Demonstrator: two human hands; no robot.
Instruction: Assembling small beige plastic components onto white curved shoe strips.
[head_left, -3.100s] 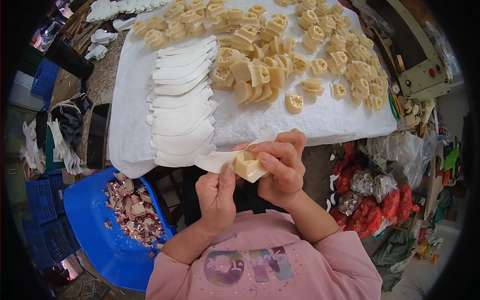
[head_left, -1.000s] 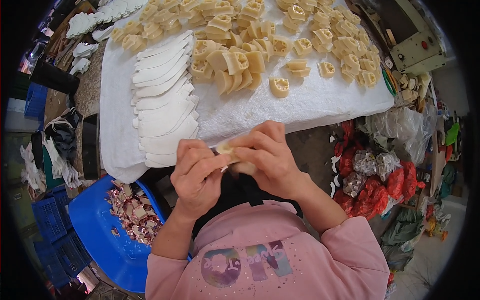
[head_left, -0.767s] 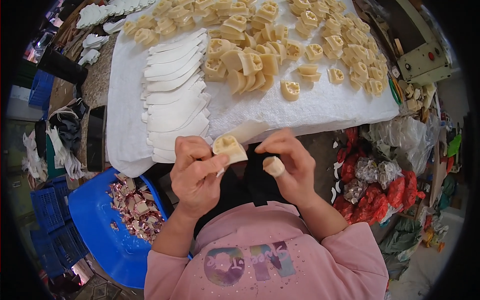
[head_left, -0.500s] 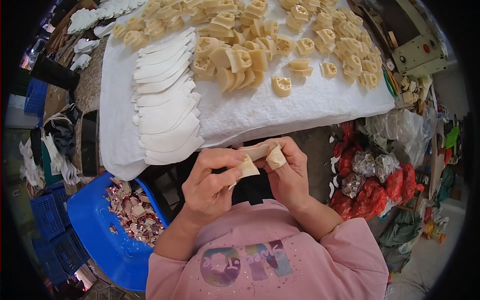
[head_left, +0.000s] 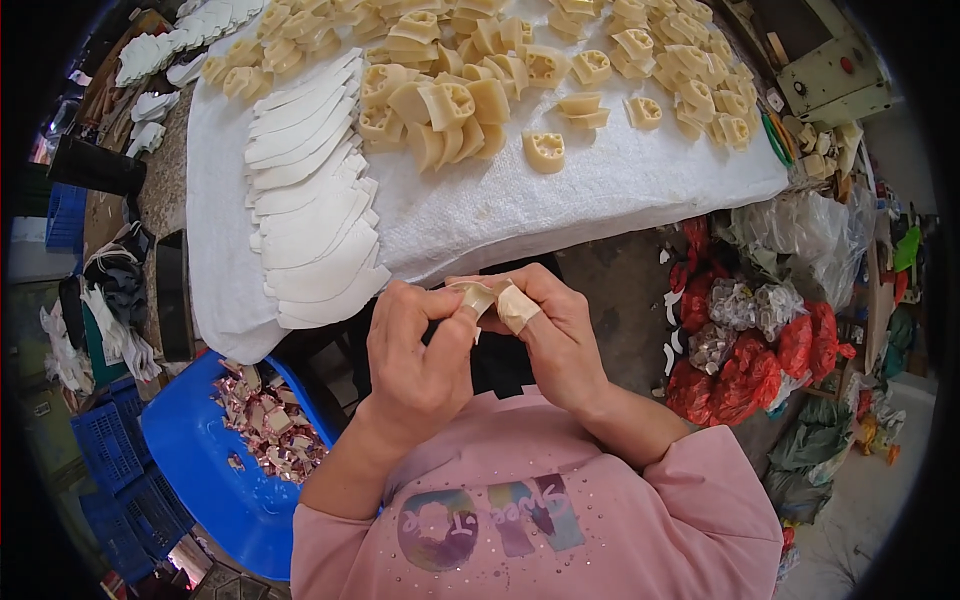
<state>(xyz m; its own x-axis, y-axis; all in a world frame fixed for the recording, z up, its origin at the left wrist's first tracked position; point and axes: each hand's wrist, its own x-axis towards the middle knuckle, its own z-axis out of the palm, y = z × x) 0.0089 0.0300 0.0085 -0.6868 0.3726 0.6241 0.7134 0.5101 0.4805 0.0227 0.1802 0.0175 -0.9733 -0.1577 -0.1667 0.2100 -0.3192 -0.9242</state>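
Observation:
In front of my chest, both hands work close together just off the table's front edge. My left hand (head_left: 420,345) is closed, its thumb and fingers pinching a small curved cream-coloured piece (head_left: 478,299). My right hand (head_left: 558,335) is closed on the other side of that piece, fingers curled behind it. A beige wrap (head_left: 516,306) covers the right thumb's tip. The fingers hide much of the piece. Nearest to my left hand on the table lies a row of overlapping white curved strips (head_left: 318,225).
Many cream moulded pieces (head_left: 455,105) with hollowed ends cover the back of the white-covered table (head_left: 450,220). A blue tub (head_left: 215,500) with shiny pink scraps (head_left: 268,425) stands at lower left. Red plastic bags (head_left: 745,375) lie at right. A dark phone-like slab (head_left: 173,295) is at left.
My hands have drawn closer together and the cream piece is now bent between them. In the picture, the table and its pieces have shifted slightly left and up.

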